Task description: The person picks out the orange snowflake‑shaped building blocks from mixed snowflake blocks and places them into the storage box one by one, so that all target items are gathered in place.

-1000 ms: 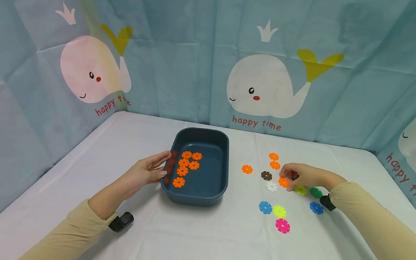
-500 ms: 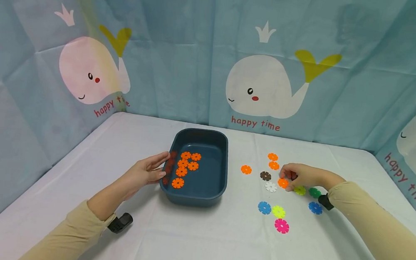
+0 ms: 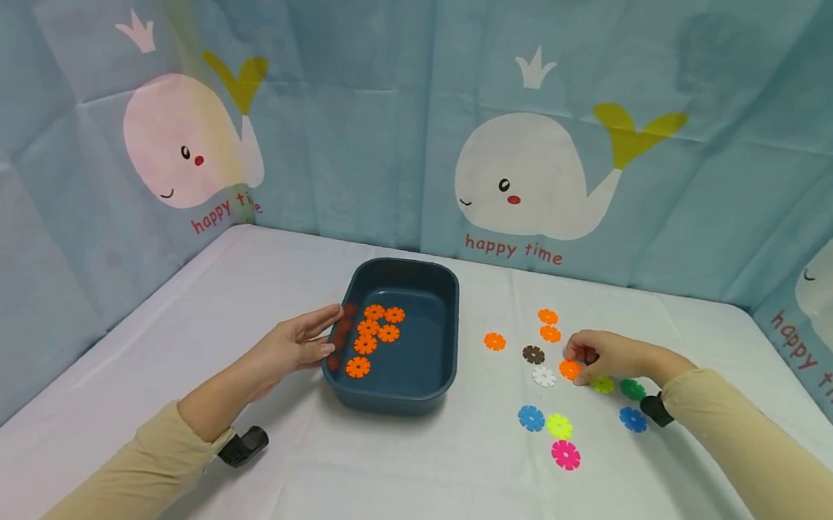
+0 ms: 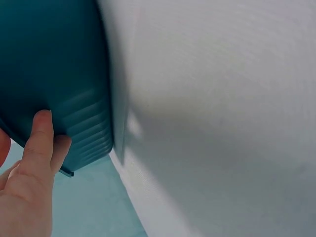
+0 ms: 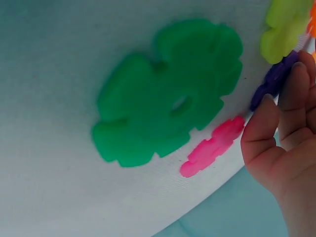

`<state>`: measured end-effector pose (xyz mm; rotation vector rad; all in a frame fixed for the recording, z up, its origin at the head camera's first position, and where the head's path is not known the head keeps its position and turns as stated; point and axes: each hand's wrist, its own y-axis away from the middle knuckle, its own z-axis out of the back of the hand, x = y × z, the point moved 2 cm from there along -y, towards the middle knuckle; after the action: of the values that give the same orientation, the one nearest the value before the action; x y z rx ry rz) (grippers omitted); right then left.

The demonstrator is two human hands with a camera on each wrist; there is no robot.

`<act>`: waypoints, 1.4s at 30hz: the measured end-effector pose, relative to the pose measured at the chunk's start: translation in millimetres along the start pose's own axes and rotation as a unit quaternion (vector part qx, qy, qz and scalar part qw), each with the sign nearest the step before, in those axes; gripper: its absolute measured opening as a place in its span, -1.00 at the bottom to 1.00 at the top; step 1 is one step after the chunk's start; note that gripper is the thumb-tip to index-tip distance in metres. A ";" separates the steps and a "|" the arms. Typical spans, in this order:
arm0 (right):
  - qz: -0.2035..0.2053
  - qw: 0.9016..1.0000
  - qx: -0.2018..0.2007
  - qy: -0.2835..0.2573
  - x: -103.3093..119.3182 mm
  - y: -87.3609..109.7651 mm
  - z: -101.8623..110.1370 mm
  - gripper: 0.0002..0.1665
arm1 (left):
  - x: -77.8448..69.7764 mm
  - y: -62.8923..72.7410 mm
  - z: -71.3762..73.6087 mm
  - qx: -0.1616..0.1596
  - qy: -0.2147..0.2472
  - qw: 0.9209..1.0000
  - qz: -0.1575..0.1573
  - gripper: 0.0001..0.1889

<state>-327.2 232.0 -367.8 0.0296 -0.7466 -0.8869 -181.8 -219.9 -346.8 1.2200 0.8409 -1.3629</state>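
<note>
Fingers of the left hand (image 3: 297, 341) lie relaxed and nearly straight against the outer left wall of a dark blue rectangular tub (image 3: 422, 361), the thumb by its rim. Upright on a white tablecloth (image 3: 379, 491), the tub contains six orange notched discs (image 3: 366, 345), all toward the left of its floor: five bunched close together, the sixth just nearer the person. Dull red reflections show on the left inner wall.

Outside the tub, to its right, lies a lone orange disc (image 3: 495, 341), then a brown disc (image 3: 533, 354), a light blue disc (image 3: 531, 418), a white disc (image 3: 544, 377), two orange discs farther back (image 3: 550, 333), a yellow disc (image 3: 559, 426) and a pink disc (image 3: 566, 455). Thumb and fingers of the right hand (image 3: 609, 356) pinch a purple disc (image 5: 273, 81); another orange disc (image 3: 569, 369) lies just beside the fingertips. Under or near that wrist are a lime disc (image 3: 603, 385), a green disc (image 3: 632, 389) and a darker blue disc (image 3: 633, 420).
</note>
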 end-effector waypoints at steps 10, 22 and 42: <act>0.012 0.998 -0.028 0.046 16.8 9.0 6.1 -0.70 | -0.3 0.7 0.7 0.000 -0.001 1.000 0.001 -0.34; 0.053 0.996 -0.050 0.045 38.9 25.4 17.3 -0.71 | 0.4 2.1 1.3 -0.007 -0.001 1.000 0.004 -0.33; 0.094 0.991 -0.089 0.026 73.2 32.5 22.5 -0.69 | -1.6 -0.4 -0.7 -0.004 -0.004 1.000 0.008 -0.33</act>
<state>-289.0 207.2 -298.2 -0.1724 -0.6086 -0.7670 -182.2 -218.8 -345.5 1.2123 0.8283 -1.3496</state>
